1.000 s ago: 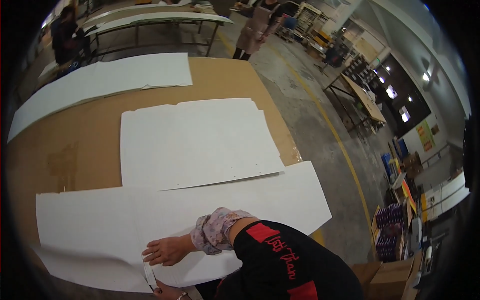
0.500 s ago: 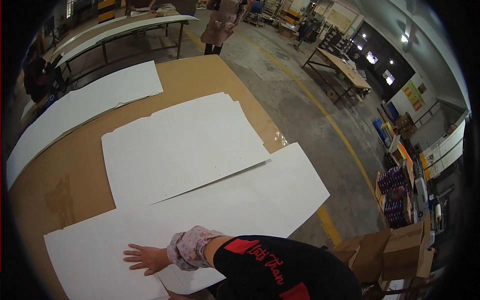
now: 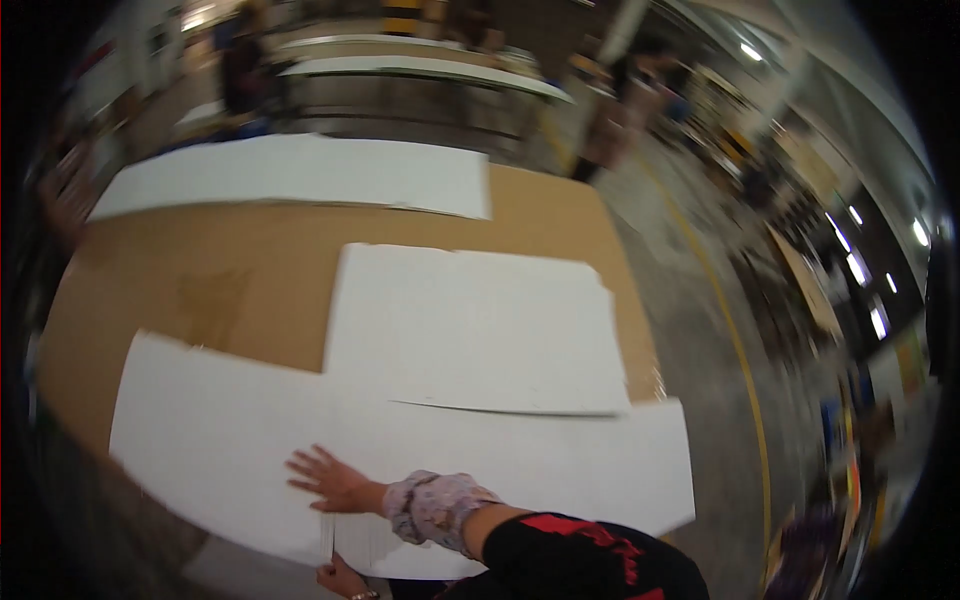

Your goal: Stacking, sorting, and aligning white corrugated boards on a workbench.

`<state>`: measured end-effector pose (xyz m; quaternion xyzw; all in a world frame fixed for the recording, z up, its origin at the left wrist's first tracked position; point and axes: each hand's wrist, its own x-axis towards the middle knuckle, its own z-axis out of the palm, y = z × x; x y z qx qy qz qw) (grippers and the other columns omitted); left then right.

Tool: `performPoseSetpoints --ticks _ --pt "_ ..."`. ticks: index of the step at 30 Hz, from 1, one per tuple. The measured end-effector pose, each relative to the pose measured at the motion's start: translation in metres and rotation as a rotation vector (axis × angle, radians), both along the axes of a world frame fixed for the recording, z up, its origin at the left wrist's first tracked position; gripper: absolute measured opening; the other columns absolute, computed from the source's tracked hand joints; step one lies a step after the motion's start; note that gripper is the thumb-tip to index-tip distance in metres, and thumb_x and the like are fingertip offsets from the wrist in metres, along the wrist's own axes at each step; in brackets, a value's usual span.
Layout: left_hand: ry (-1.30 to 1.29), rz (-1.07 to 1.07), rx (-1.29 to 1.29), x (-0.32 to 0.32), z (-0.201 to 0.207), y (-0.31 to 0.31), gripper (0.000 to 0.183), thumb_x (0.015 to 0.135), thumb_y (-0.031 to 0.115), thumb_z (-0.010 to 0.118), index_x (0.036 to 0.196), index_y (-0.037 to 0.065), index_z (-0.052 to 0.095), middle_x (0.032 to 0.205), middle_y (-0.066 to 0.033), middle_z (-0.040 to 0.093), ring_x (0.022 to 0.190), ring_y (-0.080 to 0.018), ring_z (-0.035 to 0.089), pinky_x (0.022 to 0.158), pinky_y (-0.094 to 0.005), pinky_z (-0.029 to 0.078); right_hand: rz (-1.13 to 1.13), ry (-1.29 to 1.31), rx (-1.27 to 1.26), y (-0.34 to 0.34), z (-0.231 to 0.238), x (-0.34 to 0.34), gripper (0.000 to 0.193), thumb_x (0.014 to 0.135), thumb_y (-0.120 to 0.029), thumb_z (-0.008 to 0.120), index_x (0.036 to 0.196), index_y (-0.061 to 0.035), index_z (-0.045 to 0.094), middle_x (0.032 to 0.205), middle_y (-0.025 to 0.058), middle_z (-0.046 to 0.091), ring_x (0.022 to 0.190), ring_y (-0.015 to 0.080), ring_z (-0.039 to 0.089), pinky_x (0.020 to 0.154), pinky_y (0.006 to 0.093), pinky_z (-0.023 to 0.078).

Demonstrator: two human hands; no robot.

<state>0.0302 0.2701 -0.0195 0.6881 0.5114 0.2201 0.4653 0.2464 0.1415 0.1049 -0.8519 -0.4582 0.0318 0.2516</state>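
A large white sheet [image 3: 230,420] lies along the near side of the brown-topped table. On it my right hand [image 3: 332,482] rests flat with its fingers spread, the arm reaching in from the lower right in a floral cuff and black sleeve. Just below, at the sheet's near edge, my left hand [image 3: 341,578] is closed, with a band at the wrist. Its fingers are beside a narrow slit or fold line in the sheet; what they grip is too small to make out. A second white sheet [image 3: 475,330] lies farther off, its near edge slightly raised over the first.
A long white sheet stack [image 3: 300,172] lies along the far side of the brown tabletop [image 3: 270,250]. Behind it stands another long table [image 3: 430,68] with white sheets. A blurred person [image 3: 610,120] stands beyond the far right corner. A yellow line [image 3: 715,270] crosses the floor.
The view has swung left, so the table and sheets appear farther right. My right hand stays flat on the near sheet. More of my left hand now shows at the near edge.
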Motion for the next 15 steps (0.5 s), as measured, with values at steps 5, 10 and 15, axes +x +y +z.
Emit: performPoseSetpoints --ticks 5,10,15 --pt "0.043 -0.03 0.165 0.014 0.033 -0.024 0.036 0.071 0.011 0.072 0.064 0.002 0.038 0.071 -0.0078 0.04 0.062 -0.0195 0.036 0.059 -0.0364 0.037 0.016 -0.067 -0.098 -0.002 0.016 -0.004 0.06 0.09 -0.042 0.044 0.143 -0.0183 0.028 0.152 0.0079 0.016 0.141 0.027 0.009 0.113 0.048 0.005" --pt "0.067 -0.032 0.142 0.011 0.044 -0.026 0.035 0.066 0.008 0.073 0.068 0.002 0.038 0.082 -0.0109 0.039 0.072 -0.0252 0.04 0.066 -0.0372 0.038 0.015 -0.092 -0.134 -0.004 0.019 -0.007 0.059 0.092 -0.044 0.041 0.144 -0.0193 0.025 0.152 0.0076 0.016 0.141 0.0266 0.009 0.113 0.0476 0.004" --pt "0.018 -0.037 0.138 0.023 0.069 -0.032 0.035 0.063 0.003 0.074 0.073 0.003 0.04 0.09 -0.0105 0.038 0.073 -0.0237 0.041 0.066 -0.0361 0.038 0.003 -0.121 -0.142 -0.01 0.021 -0.004 0.058 0.093 -0.045 0.038 0.144 -0.0201 0.025 0.152 0.0068 0.015 0.141 0.0263 0.007 0.113 0.0478 0.003"
